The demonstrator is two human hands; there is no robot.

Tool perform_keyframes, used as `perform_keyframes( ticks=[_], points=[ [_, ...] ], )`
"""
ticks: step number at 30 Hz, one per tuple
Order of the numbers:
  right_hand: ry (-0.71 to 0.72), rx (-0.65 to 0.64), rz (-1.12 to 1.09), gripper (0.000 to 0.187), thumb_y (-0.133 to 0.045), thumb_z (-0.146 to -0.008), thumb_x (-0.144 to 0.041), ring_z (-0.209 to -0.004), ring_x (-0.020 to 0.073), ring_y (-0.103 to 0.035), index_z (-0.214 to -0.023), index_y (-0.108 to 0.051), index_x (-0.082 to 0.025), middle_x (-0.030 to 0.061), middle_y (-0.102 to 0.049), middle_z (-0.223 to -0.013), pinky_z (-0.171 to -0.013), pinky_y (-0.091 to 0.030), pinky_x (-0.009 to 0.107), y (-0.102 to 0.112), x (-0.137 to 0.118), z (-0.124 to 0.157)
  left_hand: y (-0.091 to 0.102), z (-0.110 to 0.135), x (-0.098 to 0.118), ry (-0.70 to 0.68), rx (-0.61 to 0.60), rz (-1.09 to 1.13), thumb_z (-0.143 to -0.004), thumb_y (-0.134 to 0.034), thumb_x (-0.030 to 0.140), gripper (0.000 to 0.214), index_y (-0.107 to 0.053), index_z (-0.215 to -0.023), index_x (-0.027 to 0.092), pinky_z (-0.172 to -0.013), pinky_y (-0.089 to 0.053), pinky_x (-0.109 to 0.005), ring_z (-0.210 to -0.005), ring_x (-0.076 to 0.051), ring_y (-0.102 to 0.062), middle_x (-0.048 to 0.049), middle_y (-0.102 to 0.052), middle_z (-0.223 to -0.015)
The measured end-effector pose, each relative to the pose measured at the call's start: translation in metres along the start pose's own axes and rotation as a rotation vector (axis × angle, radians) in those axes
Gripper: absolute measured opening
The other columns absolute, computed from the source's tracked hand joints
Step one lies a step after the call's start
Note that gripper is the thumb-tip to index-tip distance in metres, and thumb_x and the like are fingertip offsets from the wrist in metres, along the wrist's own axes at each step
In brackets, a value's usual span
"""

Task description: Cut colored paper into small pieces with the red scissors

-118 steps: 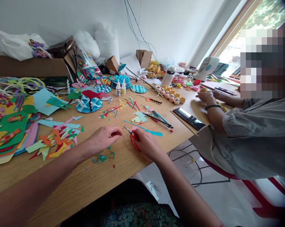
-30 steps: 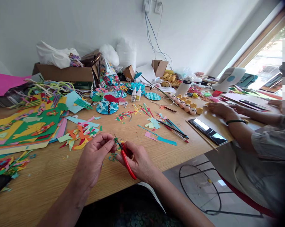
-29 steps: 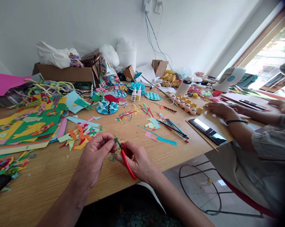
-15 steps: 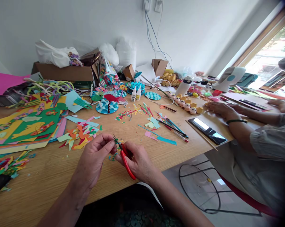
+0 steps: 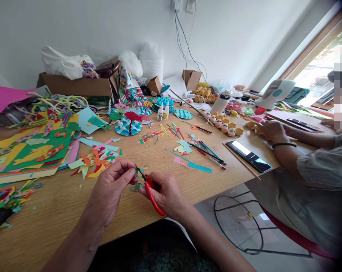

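Note:
Near the front edge of the table, my right hand (image 5: 169, 194) is wrapped round the red handles of a pair of needle-nose pliers (image 5: 153, 199). Their thin dark jaws point up and left, to the fingertips of my left hand (image 5: 115, 185). Thumb and forefinger of that hand are pinched on a small green paper strip (image 5: 137, 170), mostly hidden by the fingers and jaws. Just under the pliers' tips lie small curled paper bits (image 5: 136, 187). Left of them is a heap of coloured paper scraps (image 5: 93, 162).
Coloured sheets with paper fish (image 5: 40, 153) lie at left. Behind stand a blue-white decorated disc (image 5: 128, 127) and glue bottles (image 5: 160, 112). Pencils (image 5: 212, 155) and a phone (image 5: 248, 156) are right. A co-worker's hand (image 5: 273, 132) handles yellow egg-carton pieces (image 5: 253, 125).
My hands stay almost in place, with the pliers' tips still at my left fingertips. The co-worker's hand has shifted slightly, showing more of the yellow carton piece.

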State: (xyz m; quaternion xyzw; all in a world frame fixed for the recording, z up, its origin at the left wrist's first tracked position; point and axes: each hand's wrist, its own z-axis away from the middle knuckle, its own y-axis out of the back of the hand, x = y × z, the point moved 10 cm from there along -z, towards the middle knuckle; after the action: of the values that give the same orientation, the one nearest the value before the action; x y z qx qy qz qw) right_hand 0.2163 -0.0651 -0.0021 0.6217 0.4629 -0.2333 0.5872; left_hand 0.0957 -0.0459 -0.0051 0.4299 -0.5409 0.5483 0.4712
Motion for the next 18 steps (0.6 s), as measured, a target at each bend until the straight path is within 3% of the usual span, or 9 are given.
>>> perform_keyframes(
  ticks=[18],
  points=[
    [-0.002,-0.091,0.048,0.036,-0.055,-0.079,-0.047,-0.048,0.0067,-0.029,-0.063,-0.038,-0.019,-0.0066,-0.035,-0.053,-0.046,-0.021,0.02,-0.01,-0.001,-0.001,0.006,0.002,-0.006,0.023,0.04,0.069,-0.063,-0.071,0.021,0.013,-0.063,-0.072,0.018,-0.06,-0.044,-0.018,-0.059,-0.008,-0.056,0.0047,-0.06,-0.062]
  ],
)
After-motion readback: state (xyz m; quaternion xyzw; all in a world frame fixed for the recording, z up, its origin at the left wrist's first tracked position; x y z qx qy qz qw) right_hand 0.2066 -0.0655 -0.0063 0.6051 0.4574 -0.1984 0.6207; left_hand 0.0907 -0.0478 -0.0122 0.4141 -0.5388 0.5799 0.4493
